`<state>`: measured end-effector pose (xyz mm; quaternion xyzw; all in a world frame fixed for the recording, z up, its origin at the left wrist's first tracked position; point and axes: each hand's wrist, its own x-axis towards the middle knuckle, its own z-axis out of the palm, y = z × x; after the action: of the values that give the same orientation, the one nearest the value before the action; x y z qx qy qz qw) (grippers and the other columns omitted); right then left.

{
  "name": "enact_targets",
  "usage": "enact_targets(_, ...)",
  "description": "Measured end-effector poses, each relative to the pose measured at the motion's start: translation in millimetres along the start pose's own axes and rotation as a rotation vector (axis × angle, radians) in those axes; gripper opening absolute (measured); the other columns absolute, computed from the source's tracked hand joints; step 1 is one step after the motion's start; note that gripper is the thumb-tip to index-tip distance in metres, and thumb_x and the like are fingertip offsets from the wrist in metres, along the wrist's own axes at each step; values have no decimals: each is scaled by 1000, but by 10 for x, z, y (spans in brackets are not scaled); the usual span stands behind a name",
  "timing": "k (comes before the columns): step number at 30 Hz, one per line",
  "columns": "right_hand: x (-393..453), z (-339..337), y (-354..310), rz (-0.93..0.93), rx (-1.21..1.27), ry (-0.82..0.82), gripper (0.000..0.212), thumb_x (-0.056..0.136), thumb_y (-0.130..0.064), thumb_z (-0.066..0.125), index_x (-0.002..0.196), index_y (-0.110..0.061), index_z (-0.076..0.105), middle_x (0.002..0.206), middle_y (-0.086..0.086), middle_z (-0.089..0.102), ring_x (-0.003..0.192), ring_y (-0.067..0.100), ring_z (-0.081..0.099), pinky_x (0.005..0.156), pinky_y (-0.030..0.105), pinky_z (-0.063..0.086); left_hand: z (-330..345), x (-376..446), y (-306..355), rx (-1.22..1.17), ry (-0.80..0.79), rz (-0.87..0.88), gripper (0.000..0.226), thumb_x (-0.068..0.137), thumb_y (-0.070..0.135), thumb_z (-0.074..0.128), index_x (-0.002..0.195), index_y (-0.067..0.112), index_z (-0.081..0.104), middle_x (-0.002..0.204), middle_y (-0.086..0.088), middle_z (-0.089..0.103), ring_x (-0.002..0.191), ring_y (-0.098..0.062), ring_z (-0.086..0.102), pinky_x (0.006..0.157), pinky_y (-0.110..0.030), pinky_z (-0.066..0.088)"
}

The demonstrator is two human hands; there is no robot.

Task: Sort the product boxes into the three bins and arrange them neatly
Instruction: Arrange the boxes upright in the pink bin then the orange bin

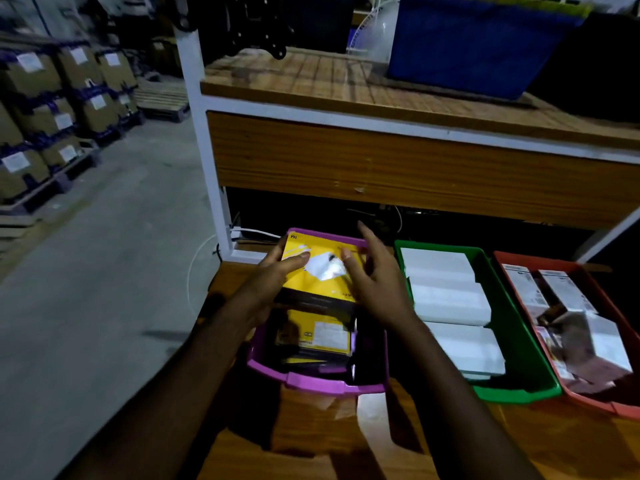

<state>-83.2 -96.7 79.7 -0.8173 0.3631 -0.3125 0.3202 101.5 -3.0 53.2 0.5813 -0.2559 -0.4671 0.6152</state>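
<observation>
Left hand [273,271] has the yellow box [320,271] gripped by its left edge, thumb on top, holding it over the far end of the purple bin [322,384] at the table's left edge. Right hand [374,282] hovers just beside it, fingers loose and spread. White boxes [450,303] fill the green bin [519,393]; red bin [588,403] sits rightmost.

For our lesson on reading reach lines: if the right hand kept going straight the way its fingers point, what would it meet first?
Probably the purple bin's far rim, or the dark gap under the shelf just beyond; the right hand points up-and-away over the yellow box, and depth is unclear.
</observation>
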Motion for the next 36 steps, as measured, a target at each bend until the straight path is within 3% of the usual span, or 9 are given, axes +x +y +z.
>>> enact_targets(5, 266, 70, 22, -284, -626, -486, 132, 64, -92, 64, 165, -42, -5, 177, -2, 2, 160, 35, 18, 124, 57, 26, 13, 116, 21, 1, -7, -20, 56, 92, 25, 71, 142, 38, 53, 118, -4, 76, 106, -29, 74, 95, -46, 55)
enact_targets(11, 545, 198, 119, -219, -571, -572, 144, 53, -66, 84, 163, -41, -5, 160, 15, 41, 144, 41, 42, 111, 44, 45, 9, 201, 27, 64, 16, -20, 59, 92, 20, 70, 142, 46, 51, 120, -2, 75, 109, -29, 72, 92, -42, 56)
enact_targets(18, 832, 198, 241, -206, -609, -553, 138, 53, -66, 86, 164, -37, 9, 148, 8, 47, 134, 38, 50, 106, 44, 45, -41, 179, 27, 114, 65, -35, 62, 93, 38, 62, 150, 43, 38, 135, 3, 62, 114, -23, 64, 101, -48, 50)
enact_targets(21, 958, 276, 347, -219, -816, -497, 142, 53, -81, 81, 165, -33, 8, 152, 9, 43, 136, 39, 47, 109, 45, 38, -39, 125, 7, 426, 196, 57, 20, 85, 44, 53, 96, 33, 66, 105, -6, 70, 97, -29, 68, 93, -53, 55)
enact_targets(23, 995, 349, 413, -251, -917, -491, 146, 49, -88, 77, 165, -31, 9, 153, 12, 43, 136, 40, 45, 111, 48, 35, -56, 5, -108, 759, 196, 106, 17, 86, 40, 57, 95, 28, 63, 97, 0, 70, 86, -22, 68, 82, -48, 58)
enact_targets(26, 1053, 451, 495, -274, -955, -520, 146, 50, -86, 77, 165, -28, 8, 153, 14, 42, 136, 41, 44, 112, 51, 33, -46, -168, -280, 1197, -137, 138, 54, 81, 41, 69, 130, 26, 52, 126, -1, 64, 106, -18, 65, 92, -40, 55)
enact_targets(28, 1086, 527, 516, -300, -973, -543, 144, 51, -83, 79, 165, -26, 12, 149, 16, 45, 132, 41, 47, 109, 50, 36, -13, -202, -378, 1517, -398, 132, 80, 90, 47, 67, 154, 17, 29, 163, -11, 28, 143, -25, 38, 113, -35, 36)
enact_targets(31, 1119, 658, 551, -308, -983, -601, 139, 57, -72, 83, 166, -22, 14, 152, 20, 44, 133, 42, 48, 108, 48, 38, 30, -196, -389, 1639, -450, 218, 99, 91, 57, 62, 162, 18, 4, 170, -7, -10, 156, -27, -2, 125, -40, 13)
enact_targets(36, 1014, 771, 762, -250, -953, -647, 138, 59, -69, 82, 166, -24, 8, 155, 17, 42, 133, 42, 50, 106, 47, 43, 26, -214, -455, 1714, -503, 98, 129, 72, 80, 64, 161, 22, -10, 167, -9, -22, 156, -30, -12, 127, -43, 5)
